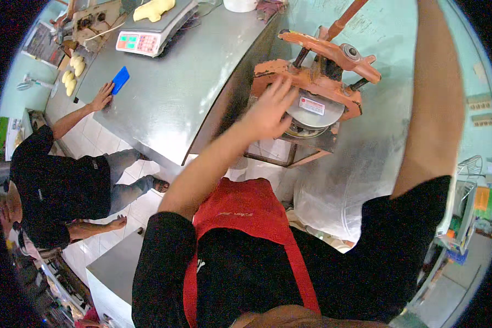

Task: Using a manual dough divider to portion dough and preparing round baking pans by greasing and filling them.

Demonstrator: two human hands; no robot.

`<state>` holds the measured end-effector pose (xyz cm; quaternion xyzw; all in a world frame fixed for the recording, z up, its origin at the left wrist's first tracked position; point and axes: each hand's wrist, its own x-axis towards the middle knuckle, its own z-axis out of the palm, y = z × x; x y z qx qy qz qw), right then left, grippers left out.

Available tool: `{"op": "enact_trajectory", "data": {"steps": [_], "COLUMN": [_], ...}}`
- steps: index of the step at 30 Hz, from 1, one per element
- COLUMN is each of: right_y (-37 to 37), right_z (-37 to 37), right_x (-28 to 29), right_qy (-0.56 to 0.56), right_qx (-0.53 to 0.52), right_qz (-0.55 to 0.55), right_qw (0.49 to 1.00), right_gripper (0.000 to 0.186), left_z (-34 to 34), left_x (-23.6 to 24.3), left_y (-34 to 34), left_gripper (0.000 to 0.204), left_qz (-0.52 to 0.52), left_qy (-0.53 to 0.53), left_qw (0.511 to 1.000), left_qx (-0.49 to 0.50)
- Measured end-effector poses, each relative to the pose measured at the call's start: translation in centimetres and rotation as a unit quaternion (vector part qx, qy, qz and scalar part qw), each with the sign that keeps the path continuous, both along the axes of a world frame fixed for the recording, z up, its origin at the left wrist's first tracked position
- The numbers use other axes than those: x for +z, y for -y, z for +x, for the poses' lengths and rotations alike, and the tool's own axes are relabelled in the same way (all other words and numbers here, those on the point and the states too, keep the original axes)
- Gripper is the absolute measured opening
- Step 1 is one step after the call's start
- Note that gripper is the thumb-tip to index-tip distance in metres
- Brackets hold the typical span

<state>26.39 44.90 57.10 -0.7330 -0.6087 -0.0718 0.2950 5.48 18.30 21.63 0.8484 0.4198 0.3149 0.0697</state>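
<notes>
My left hand (271,109) rests with its fingers stretched out against the left side of an orange-painted press (311,82). Its palm and thumb lie next to the round metal head (318,116), which bears a small white and red label. Beneath that head a round metal pan or base (307,133) shows in part. An orange lever (344,21) rises from the press's top and leaves the upper edge of the picture. My right arm (433,93) reaches upward on the right, and its hand is out of the picture.
To the left stands a metal table (164,82) with a scale (153,34) carrying pale dough (154,9). Another person's hand (101,97) touches a blue scraper (120,80) at its far left edge. Several dough pieces (71,76) lie beyond. A white-covered container (328,205) stands below the press.
</notes>
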Motion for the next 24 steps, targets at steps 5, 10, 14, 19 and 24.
{"op": "enact_trajectory", "data": {"steps": [5, 10, 14, 19, 24], "right_y": [11.1, 27.7, 39.0, 38.1, 29.5], "right_z": [-1.8, -3.6, -7.2, -6.5, -8.8], "right_x": [-20.9, -42.5, -57.0, -63.4, -61.2], "right_qy": [-0.048, -0.409, -0.631, -0.818, -0.852], "right_qx": [0.330, 0.487, 0.276, 0.101, -0.082], "right_qz": [-0.062, -0.450, -0.499, -0.475, -0.371], "right_qw": [0.941, 0.628, 0.526, 0.307, 0.360], "right_gripper": [0.035, 0.030, 0.017, 0.025, 0.033], "left_z": [-8.1, -20.7, -26.7, -26.6, -20.0], "left_x": [-13.9, -26.1, -32.7, -28.6, -28.1], "left_y": [18.1, 41.3, 61.2, 65.8, 46.9], "left_gripper": [0.043, 0.035, 0.036, 0.033, 0.028], "left_qz": [-0.331, -0.483, -0.429, -0.518, -0.500], "left_qy": [0.072, 0.186, -0.181, 0.276, 0.417], "left_qw": [0.941, 0.738, 0.750, 0.556, 0.531], "left_qx": [0.011, 0.433, 0.471, 0.588, 0.543]}}
